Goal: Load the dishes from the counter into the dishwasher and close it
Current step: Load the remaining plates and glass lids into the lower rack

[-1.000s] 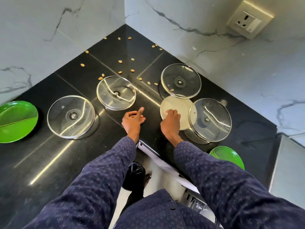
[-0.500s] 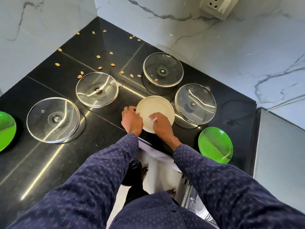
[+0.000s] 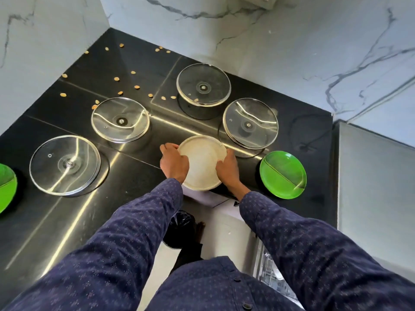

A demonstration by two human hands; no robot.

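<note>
Cream plate (image 3: pixel 202 162) at the near edge of the black counter (image 3: pixel 67 221), its near rim overhanging the edge. Left hand (image 3: pixel 174 162) grips its left rim, fingers curled over the edge; right hand (image 3: pixel 226 167) grips the right rim the same way. Four glass lids on the counter: far left (image 3: pixel 65 164), behind-left (image 3: pixel 120 119), behind (image 3: pixel 203 84), behind-right (image 3: pixel 250 123). Green plate (image 3: pixel 283 175) just right of the right hand. Scattered seeds (image 3: pixel 137 87) toward the corner

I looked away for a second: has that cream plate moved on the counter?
Yes. The cream plate was tucked against the two right-hand glass lids; both hands have slid it toward the counter's front edge, apart from them.
</note>
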